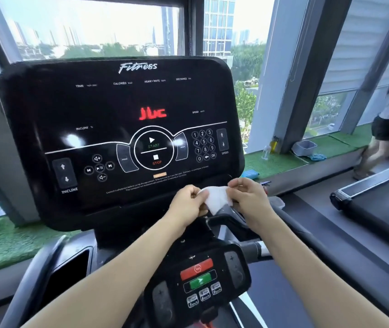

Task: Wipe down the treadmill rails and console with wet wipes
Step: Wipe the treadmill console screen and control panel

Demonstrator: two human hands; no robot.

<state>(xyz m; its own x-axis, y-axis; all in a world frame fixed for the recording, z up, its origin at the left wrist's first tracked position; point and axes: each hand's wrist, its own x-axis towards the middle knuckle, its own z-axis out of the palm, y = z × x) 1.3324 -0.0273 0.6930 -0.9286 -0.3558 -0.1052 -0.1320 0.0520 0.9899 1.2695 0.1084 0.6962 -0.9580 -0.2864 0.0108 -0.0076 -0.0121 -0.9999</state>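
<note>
A white wet wipe (217, 199) is stretched between my two hands just below the bottom edge of the black treadmill console (108, 129). My left hand (188, 202) pinches the wipe's left edge. My right hand (247, 197) pinches its right edge. The console screen shows red digits and START and STOP buttons. Below my arms sits a lower control panel (200, 280) with a red and a green button. A dark rail (307, 235) runs off to the right, partly hidden by my right arm.
A window ledge with green turf (283, 162) holds a plastic bottle, a grey tub (304, 147) and blue cloths. On the right, another person (387, 124) stands on a neighbouring treadmill (378, 185). A tray pocket (70, 268) opens at the lower left.
</note>
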